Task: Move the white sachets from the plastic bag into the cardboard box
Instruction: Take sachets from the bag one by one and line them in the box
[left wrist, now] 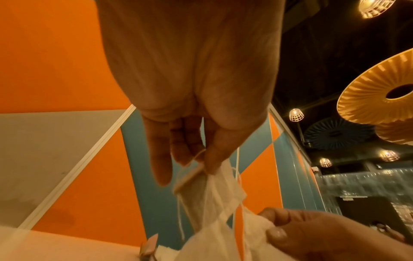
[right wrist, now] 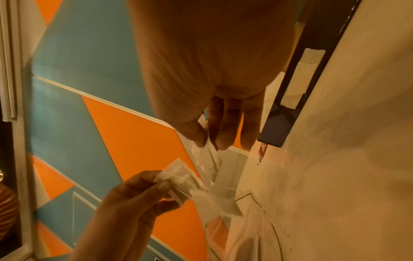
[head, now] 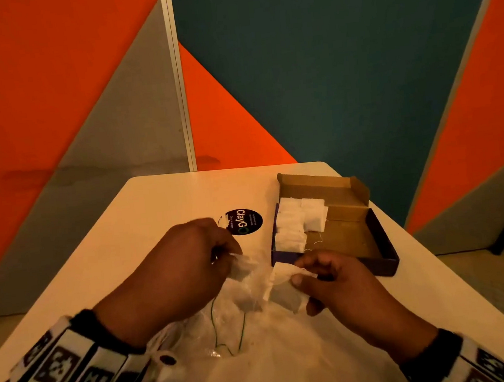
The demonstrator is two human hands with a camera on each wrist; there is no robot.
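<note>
The clear plastic bag (head: 250,311) lies crumpled on the table between my hands. My left hand (head: 229,254) pinches one white sachet (head: 240,266) by its top edge, lifted above the bag; in the left wrist view that hand (left wrist: 201,164) holds the sachet (left wrist: 214,187) with strings hanging from it. My right hand (head: 299,275) pinches a second sachet (head: 285,289) just in front of the box's near corner. The open cardboard box (head: 350,233), dark purple outside, stands at the right with several white sachets (head: 294,225) stacked along its left side. In the right wrist view my right hand (right wrist: 208,143) nips thin white material.
A round black ClayGo sticker (head: 244,221) is stuck to the white table (head: 154,215) left of the box. A thin green wire (head: 228,341) lies in the bag's folds. Orange, grey and teal partition walls stand close behind the table's far edge.
</note>
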